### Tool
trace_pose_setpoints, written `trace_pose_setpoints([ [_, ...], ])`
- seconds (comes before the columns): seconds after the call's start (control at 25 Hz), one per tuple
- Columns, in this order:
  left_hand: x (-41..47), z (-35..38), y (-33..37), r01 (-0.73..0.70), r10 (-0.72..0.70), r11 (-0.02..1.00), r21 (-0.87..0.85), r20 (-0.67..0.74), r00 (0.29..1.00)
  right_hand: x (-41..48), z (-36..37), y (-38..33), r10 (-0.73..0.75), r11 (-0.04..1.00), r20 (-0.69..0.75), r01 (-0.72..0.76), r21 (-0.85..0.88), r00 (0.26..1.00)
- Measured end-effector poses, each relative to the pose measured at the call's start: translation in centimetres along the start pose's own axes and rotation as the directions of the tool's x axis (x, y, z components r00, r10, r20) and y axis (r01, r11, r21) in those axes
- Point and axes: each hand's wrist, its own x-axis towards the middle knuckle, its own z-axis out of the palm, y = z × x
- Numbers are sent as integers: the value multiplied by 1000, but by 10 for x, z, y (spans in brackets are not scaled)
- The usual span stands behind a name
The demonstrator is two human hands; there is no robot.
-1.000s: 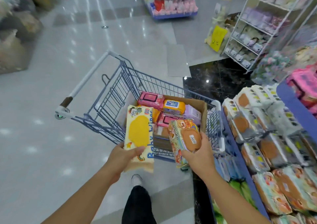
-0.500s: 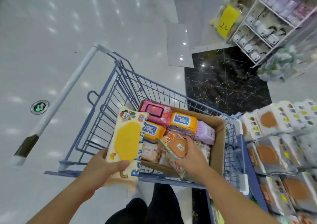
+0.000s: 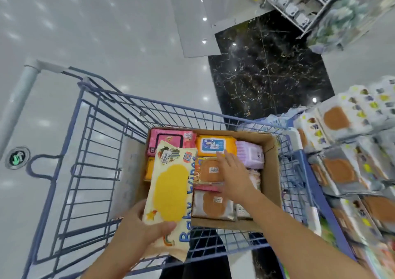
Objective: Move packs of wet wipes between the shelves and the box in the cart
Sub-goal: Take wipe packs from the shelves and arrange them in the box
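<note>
My left grip (image 3: 141, 229) is closed on the near end of the yellow baby wipes pack (image 3: 171, 193), thumb pressed across its face. I hold it lengthwise above the box's left edge, so it is lined up to go down alongside the others. My right grip (image 3: 235, 177) holds nothing: the fingers lie straight and flat over the orange-lidded pack (image 3: 210, 170), I judge to settle it level in its row, though I cannot tell how firmly they touch it. That pack lies in the cardboard box (image 3: 272, 172), among pink, orange and purple packs. The box sits in the blue wire cart (image 3: 96, 142), just beside the shelf (image 3: 337, 118) stacked with matching packs.
</note>
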Motion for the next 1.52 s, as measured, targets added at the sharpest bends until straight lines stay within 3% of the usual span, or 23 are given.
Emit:
trace_pose_setpoints([
  [0.04,7,11,4,9,-9,1000,7,28,1000,-15,-3,-8,88,955,-27,-77,285,996],
  [0.08,13,22,10,19,-19,1000,9,63,998,-34,-6,-16,202,790,-8,-159,593,979],
  [0.12,17,35,15,30,-31,999,12,102,994,-56,-16,-29,304,507,118,-265,820,945],
  [0.16,23,49,17,32,-34,999,17,151,988,-77,-22,-38,334,205,276,-355,912,901],
  [0.2,30,64,19,36,-41,999,32,199,979,-93,-22,-39,325,8,381,-405,914,866],
  [0.32,40,118,23,-18,-35,991,134,387,921,-120,-28,-20,402,-168,433,-400,901,806],
  [0.44,41,156,28,-168,-46,932,321,566,823,-119,-32,16,572,-70,363,-397,915,736],
  [0.52,47,167,19,-294,-34,854,430,608,793,-111,-36,37,617,21,367,-480,877,696],
  [0.6,52,166,12,-324,-25,788,524,553,833,-96,-29,54,630,108,377,-557,823,679],
  [0.68,52,155,8,-297,-24,778,554,498,867,-80,-26,62,613,132,422,-613,779,668],
  [0.88,59,126,-15,-212,-50,792,573,407,912,-65,8,84,598,95,395,-550,829,698],
  [0.96,57,122,-21,-178,-59,803,568,374,926,-64,26,93,598,139,352,-525,840,720],
  [1.08,53,122,-31,-194,-42,800,568,375,926,-50,46,97,647,391,281,-625,676,709],
  [1.16,51,122,-36,-182,-45,816,548,375,926,-32,46,78,702,588,97,-650,481,706],
  [1.2,51,122,-37,-176,-44,820,545,366,930,-26,45,66,657,703,-7,-608,370,754],
  [1.28,49,124,-36,-195,-14,808,556,349,937,-20,47,57,421,905,-29,-417,80,907],
  [1.4,49,123,-33,-211,-13,774,597,349,937,-23,57,80,347,935,69,-339,-106,935],
  [1.52,55,123,-27,-183,-32,757,627,315,948,-29,60,97,439,899,123,-436,-54,890],
])
